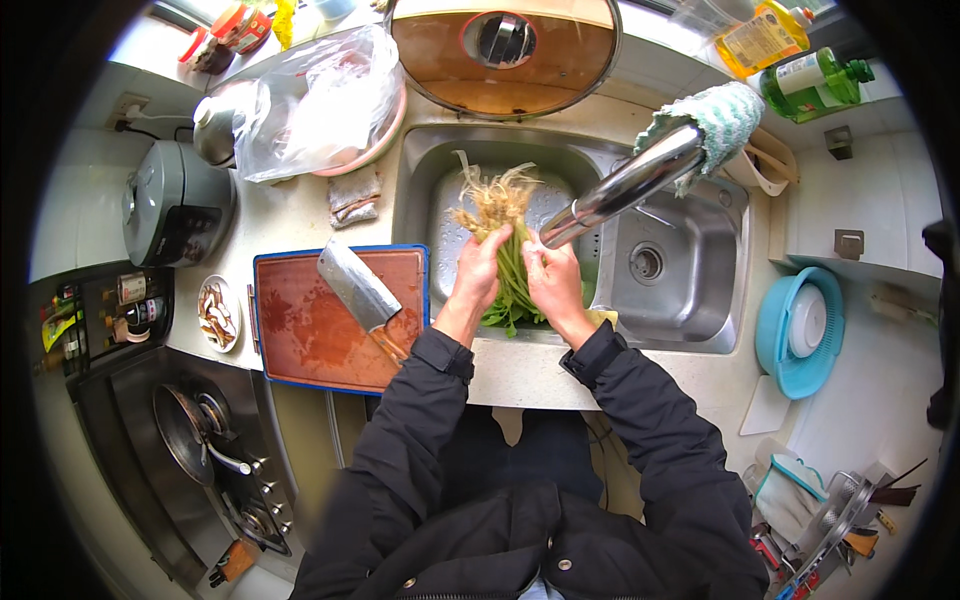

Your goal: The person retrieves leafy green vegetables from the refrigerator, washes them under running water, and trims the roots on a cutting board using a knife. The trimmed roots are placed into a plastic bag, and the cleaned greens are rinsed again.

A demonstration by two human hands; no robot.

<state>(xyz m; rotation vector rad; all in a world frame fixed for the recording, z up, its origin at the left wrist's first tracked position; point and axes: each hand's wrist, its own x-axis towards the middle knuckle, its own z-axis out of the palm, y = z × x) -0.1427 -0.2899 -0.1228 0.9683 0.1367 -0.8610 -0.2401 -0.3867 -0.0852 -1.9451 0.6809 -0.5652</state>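
Over the left basin of a stainless steel sink (421, 161), both my hands grip a bunch of leafy green stalks (511, 271) with pale roots. The roots point away from me and the leaves hang towards the sink's front edge. My left hand (478, 271) closes round the stalks from the left, its thumb just below the roots. From the right, my right hand (553, 271) pinches stalks between thumb and fingers. A chrome faucet (622, 186) reaches over the sink, its end close to my right hand. Whether water runs is hidden.
Left of the sink, a cleaver (361, 285) lies on a wet brown cutting board (292, 322). Beyond stand a plate of sliced food (217, 313), a rice cooker (180, 202) and a bagged basin (322, 112). A glass lid (435, 67) leans behind. A blue colander (776, 334) sits right.
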